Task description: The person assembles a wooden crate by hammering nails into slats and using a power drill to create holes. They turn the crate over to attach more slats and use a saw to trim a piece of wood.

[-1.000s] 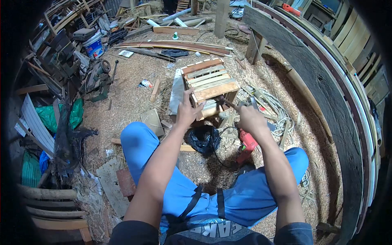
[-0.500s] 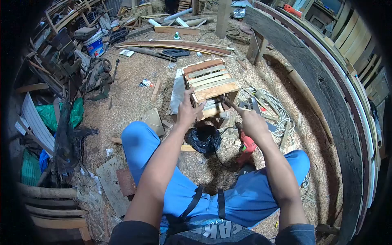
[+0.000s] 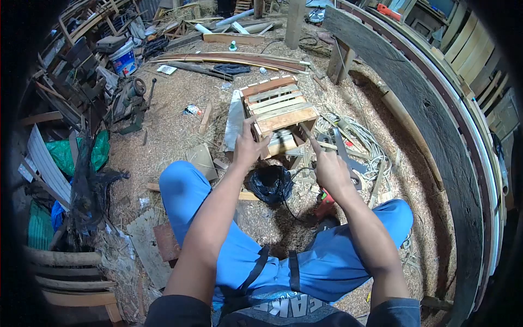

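Observation:
A slatted wooden crate (image 3: 279, 109) stands on the floor in front of my knees, its open side towards me. My left hand (image 3: 249, 146) grips the crate's near left edge, with the fingers on the frame. A hammer (image 3: 309, 132) is in my right hand (image 3: 330, 166), its fingers closed round the handle. The hammer's head is at the crate's near right corner, partly hidden by the crate.
A black plastic bag (image 3: 271, 182) lies between my knees and the crate. Right of it is a red power drill (image 3: 325, 204), partly under my right forearm. Coiled rope (image 3: 370, 143) and a long dark beam (image 3: 430, 109) are at the right.
The hammer and my right hand have moved slightly, and the hammer's head is now up against the crate's right corner. More of the drill is covered by my forearm.

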Demonstrator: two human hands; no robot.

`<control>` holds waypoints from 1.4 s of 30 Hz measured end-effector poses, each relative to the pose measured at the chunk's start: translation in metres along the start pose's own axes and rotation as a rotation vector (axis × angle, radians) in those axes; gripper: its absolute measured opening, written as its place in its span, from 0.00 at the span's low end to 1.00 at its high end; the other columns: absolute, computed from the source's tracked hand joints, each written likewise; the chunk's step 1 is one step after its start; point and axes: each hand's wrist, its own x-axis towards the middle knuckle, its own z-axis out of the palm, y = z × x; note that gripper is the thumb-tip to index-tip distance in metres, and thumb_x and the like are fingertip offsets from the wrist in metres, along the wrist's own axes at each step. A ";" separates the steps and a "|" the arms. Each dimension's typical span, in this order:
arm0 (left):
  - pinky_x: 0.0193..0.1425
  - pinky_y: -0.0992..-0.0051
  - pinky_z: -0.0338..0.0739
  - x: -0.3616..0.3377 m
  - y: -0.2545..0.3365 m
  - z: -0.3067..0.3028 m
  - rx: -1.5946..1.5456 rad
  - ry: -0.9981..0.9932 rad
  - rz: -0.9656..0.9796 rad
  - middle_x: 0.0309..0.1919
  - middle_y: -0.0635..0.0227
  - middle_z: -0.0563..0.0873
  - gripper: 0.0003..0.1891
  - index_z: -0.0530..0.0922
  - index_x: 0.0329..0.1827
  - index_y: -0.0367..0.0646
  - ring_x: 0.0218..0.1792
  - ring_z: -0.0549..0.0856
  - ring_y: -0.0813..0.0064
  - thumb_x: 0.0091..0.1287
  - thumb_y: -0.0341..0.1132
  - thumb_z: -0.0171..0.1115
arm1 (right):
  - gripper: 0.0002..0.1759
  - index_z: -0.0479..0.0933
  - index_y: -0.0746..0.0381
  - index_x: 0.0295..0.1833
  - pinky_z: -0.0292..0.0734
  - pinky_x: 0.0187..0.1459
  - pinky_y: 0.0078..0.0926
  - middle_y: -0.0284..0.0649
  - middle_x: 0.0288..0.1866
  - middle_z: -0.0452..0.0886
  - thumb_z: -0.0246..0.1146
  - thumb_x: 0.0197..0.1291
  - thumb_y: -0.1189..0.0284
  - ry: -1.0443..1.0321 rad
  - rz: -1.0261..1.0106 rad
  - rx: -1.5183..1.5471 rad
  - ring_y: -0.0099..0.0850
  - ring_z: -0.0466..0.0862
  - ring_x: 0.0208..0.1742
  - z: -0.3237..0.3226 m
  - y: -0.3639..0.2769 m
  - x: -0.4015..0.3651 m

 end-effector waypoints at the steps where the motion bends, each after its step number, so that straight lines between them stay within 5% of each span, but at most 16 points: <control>1: 0.56 0.50 0.85 -0.001 -0.002 0.000 -0.001 -0.002 0.000 0.52 0.41 0.90 0.38 0.65 0.73 0.52 0.55 0.89 0.38 0.65 0.40 0.80 | 0.43 0.64 0.52 0.84 0.86 0.51 0.56 0.61 0.47 0.87 0.58 0.62 0.83 -0.001 0.002 0.000 0.57 0.90 0.48 0.007 0.003 -0.001; 3: 0.56 0.50 0.85 0.000 -0.007 0.001 -0.094 -0.008 0.045 0.51 0.40 0.90 0.38 0.64 0.73 0.52 0.54 0.90 0.38 0.65 0.40 0.80 | 0.33 0.69 0.65 0.78 0.88 0.48 0.55 0.64 0.40 0.88 0.55 0.66 0.83 -0.031 -0.036 -0.023 0.59 0.91 0.46 0.030 0.016 0.000; 8: 0.54 0.53 0.86 0.001 -0.007 0.000 0.032 0.011 0.025 0.50 0.43 0.91 0.39 0.63 0.74 0.50 0.54 0.92 0.43 0.66 0.39 0.81 | 0.40 0.61 0.64 0.84 0.88 0.46 0.56 0.62 0.40 0.89 0.56 0.65 0.83 -0.057 -0.085 0.013 0.59 0.91 0.45 0.033 0.016 -0.007; 10: 0.54 0.53 0.86 0.000 -0.009 0.000 -0.015 -0.011 0.007 0.51 0.43 0.91 0.39 0.63 0.74 0.50 0.54 0.91 0.43 0.66 0.40 0.81 | 0.41 0.61 0.62 0.84 0.88 0.46 0.56 0.62 0.40 0.89 0.57 0.63 0.83 0.124 -0.075 0.023 0.60 0.91 0.44 0.036 0.012 -0.014; 20: 0.61 0.52 0.83 0.001 -0.006 -0.005 0.042 0.004 0.036 0.56 0.42 0.89 0.41 0.64 0.74 0.48 0.58 0.89 0.41 0.64 0.42 0.83 | 0.45 0.56 0.59 0.87 0.85 0.47 0.60 0.66 0.38 0.87 0.55 0.63 0.83 0.010 -0.005 0.061 0.62 0.90 0.44 0.061 0.030 -0.010; 23: 0.60 0.55 0.84 0.004 -0.002 -0.014 -0.003 -0.091 0.014 0.56 0.46 0.89 0.43 0.65 0.75 0.48 0.58 0.90 0.48 0.62 0.41 0.84 | 0.42 0.61 0.54 0.85 0.85 0.47 0.61 0.66 0.38 0.87 0.55 0.64 0.82 -0.009 -0.005 0.128 0.63 0.89 0.43 0.059 0.037 -0.010; 28: 0.47 0.67 0.81 0.007 -0.010 -0.031 0.028 -0.128 0.125 0.38 0.61 0.88 0.38 0.72 0.72 0.47 0.41 0.88 0.65 0.61 0.38 0.84 | 0.37 0.69 0.52 0.81 0.81 0.47 0.64 0.67 0.37 0.86 0.55 0.65 0.81 -0.011 -0.032 0.275 0.66 0.88 0.42 0.035 0.032 -0.021; 29: 0.46 0.67 0.82 0.009 -0.010 -0.034 -0.046 -0.170 0.035 0.45 0.61 0.87 0.37 0.75 0.73 0.49 0.44 0.88 0.66 0.60 0.36 0.84 | 0.45 0.62 0.49 0.84 0.85 0.46 0.60 0.66 0.37 0.87 0.56 0.60 0.84 0.003 -0.085 0.263 0.63 0.89 0.41 0.047 0.036 -0.016; 33: 0.48 0.65 0.85 0.008 0.007 -0.044 0.086 -0.125 0.138 0.57 0.59 0.84 0.36 0.78 0.72 0.49 0.51 0.87 0.66 0.60 0.36 0.84 | 0.43 0.62 0.50 0.84 0.85 0.47 0.60 0.63 0.40 0.88 0.58 0.61 0.82 -0.008 -0.144 0.399 0.62 0.89 0.42 0.059 0.023 -0.019; 35: 0.58 0.63 0.86 0.009 0.010 -0.045 0.071 -0.116 0.125 0.70 0.58 0.78 0.34 0.79 0.72 0.50 0.62 0.84 0.62 0.61 0.32 0.81 | 0.43 0.63 0.50 0.83 0.85 0.48 0.60 0.62 0.41 0.88 0.59 0.61 0.81 0.010 -0.153 0.399 0.62 0.89 0.43 0.077 0.021 -0.016; 42: 0.70 0.61 0.82 0.020 -0.018 -0.038 -0.073 -0.087 0.163 0.79 0.51 0.73 0.33 0.78 0.74 0.44 0.75 0.79 0.56 0.65 0.29 0.78 | 0.41 0.66 0.54 0.82 0.85 0.49 0.59 0.62 0.41 0.88 0.60 0.61 0.81 0.054 -0.121 0.443 0.61 0.89 0.44 0.097 0.006 -0.017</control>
